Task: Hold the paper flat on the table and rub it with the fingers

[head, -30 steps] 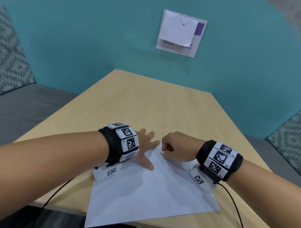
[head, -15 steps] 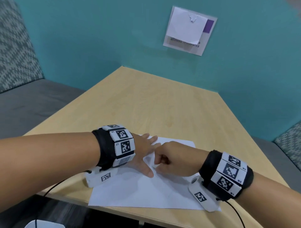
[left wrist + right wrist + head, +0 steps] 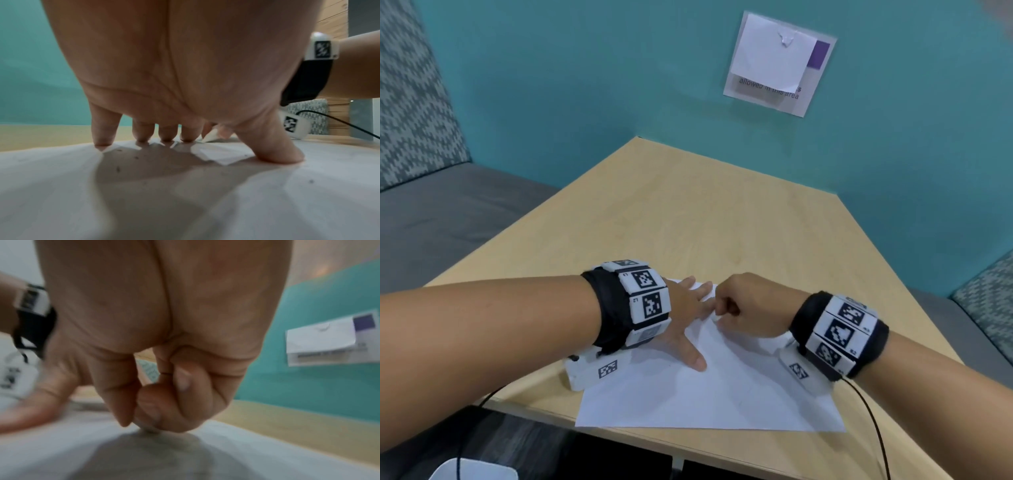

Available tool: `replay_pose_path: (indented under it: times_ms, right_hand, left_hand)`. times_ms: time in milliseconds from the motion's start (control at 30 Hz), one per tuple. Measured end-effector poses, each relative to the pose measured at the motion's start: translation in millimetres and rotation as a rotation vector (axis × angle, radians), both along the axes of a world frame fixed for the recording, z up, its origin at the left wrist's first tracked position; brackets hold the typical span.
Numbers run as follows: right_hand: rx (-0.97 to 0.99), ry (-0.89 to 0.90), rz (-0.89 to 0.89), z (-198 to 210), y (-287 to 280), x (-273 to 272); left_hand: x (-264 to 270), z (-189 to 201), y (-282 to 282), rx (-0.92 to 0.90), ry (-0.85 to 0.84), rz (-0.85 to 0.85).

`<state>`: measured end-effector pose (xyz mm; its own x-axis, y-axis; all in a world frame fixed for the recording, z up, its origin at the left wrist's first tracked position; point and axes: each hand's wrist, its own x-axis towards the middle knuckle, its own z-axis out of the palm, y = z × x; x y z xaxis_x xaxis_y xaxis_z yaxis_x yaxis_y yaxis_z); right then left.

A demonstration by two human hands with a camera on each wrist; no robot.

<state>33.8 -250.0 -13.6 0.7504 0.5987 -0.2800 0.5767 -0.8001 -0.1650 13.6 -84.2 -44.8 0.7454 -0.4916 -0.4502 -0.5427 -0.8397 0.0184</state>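
Teal walls [image 3: 585, 102] back a pale wooden table [image 3: 688, 212], with a grey bench [image 3: 448, 212] off beyond the left arm. On the near part of the table lies a white sheet of paper [image 3: 722, 394]. The left hand [image 3: 685, 315] is spread flat on it, fingertips [image 3: 102, 141] and thumb pressing down. Just beside its fingers, the right hand [image 3: 746, 308] is curled into a fist, thumb and forefinger pinching a raised corner of the paper. Above the right hand, a sign [image 3: 779, 61] hangs on the wall.
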Motion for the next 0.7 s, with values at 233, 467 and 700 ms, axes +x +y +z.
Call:
replay_pose_path:
  times_ms: [233,467,700]
  right_hand:
    - [-0.006,0.012,-0.006,2,-1,6]
    - [-0.012,0.076,0.064,-3,-2,-7]
    - [0.0,0.102,0.086,-5,-4,-26]
  left_hand:
    - [3,-1,0,0.012,0.007,-0.004]
    - [4,-3,2,0.001,0.004,-0.002]
    - [6,-6,2,0.013,0.003,-0.003]
